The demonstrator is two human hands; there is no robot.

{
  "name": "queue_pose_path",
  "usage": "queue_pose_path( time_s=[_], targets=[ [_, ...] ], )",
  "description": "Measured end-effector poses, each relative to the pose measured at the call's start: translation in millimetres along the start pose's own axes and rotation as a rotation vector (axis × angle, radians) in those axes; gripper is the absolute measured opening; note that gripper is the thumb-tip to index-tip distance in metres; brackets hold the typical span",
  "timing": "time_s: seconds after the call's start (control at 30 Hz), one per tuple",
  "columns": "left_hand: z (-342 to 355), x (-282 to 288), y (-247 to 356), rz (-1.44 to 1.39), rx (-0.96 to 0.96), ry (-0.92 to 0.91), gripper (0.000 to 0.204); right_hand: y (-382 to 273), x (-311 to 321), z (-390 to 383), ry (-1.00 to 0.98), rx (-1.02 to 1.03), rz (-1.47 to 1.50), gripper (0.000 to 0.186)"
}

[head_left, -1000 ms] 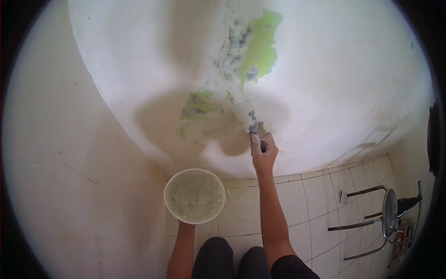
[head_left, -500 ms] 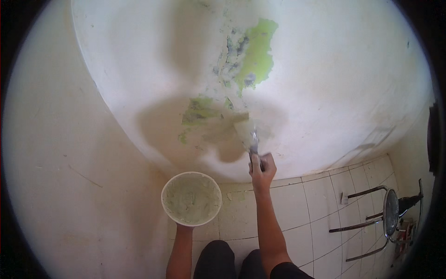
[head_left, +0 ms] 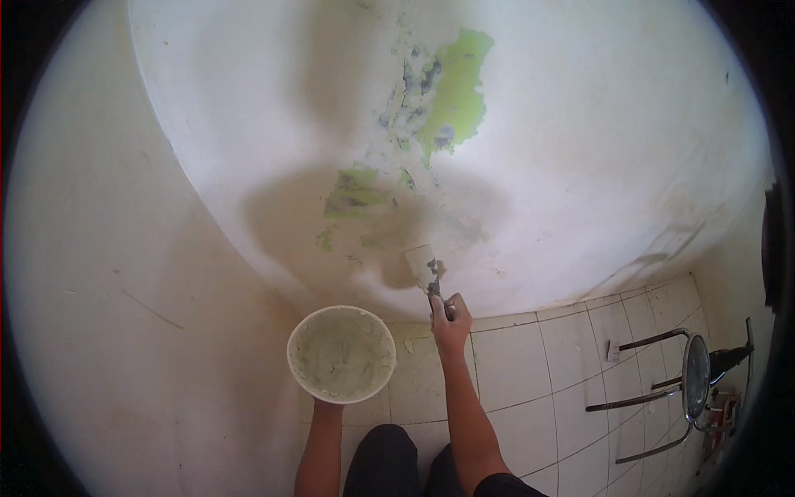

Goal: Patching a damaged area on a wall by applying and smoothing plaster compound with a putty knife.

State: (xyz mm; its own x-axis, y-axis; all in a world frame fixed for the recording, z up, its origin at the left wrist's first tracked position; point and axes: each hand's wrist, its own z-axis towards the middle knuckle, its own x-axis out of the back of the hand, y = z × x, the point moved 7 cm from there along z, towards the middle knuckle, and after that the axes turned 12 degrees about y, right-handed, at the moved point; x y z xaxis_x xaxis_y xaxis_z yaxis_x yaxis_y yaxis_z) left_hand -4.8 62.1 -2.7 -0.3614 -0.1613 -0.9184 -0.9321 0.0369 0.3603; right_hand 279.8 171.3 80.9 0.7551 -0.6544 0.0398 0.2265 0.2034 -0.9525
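With the left hand [head_left: 329, 404], supports the bowl [head_left: 368, 394] of pale putty [head_left: 341, 348] from beneath; cannot tell finger closure. With the right hand [head_left: 451, 321], far-right of the bowl, clamps the putty knife [head_left: 428, 273] by its handle, aiming its long axis far and slightly left, toward the green-patched wall [head_left: 580, 166].

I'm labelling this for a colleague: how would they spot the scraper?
Find the white wall with green patches, then the right hand below them. The scraper juts up from that hand, pale blade uppermost. It is flat; the nearby bowl, on the left hand, is round.
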Motion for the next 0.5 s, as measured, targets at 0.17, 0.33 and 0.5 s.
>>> queue_pose_path(
  time_s=[0.17,0.33,0.5],
  targets=[
    [6.5,-17.5,13.0,0.110,-0.075,-0.011,0.077,-67.8,-12.9,11.7,-0.032,-0.042,0.272,0.032],
    [7.4,-6.8,12.3,0.157,-0.128,0.041,0.076,-81.9,-46.9,34.1,-0.077,0.015,0.290,0.034],
    [13.0,0.9,6.0,0.048,-0.115,0.033,0.077,-28.1,-49.2,18.0,-0.055,-0.074,0.241,0.035]
  ],
)
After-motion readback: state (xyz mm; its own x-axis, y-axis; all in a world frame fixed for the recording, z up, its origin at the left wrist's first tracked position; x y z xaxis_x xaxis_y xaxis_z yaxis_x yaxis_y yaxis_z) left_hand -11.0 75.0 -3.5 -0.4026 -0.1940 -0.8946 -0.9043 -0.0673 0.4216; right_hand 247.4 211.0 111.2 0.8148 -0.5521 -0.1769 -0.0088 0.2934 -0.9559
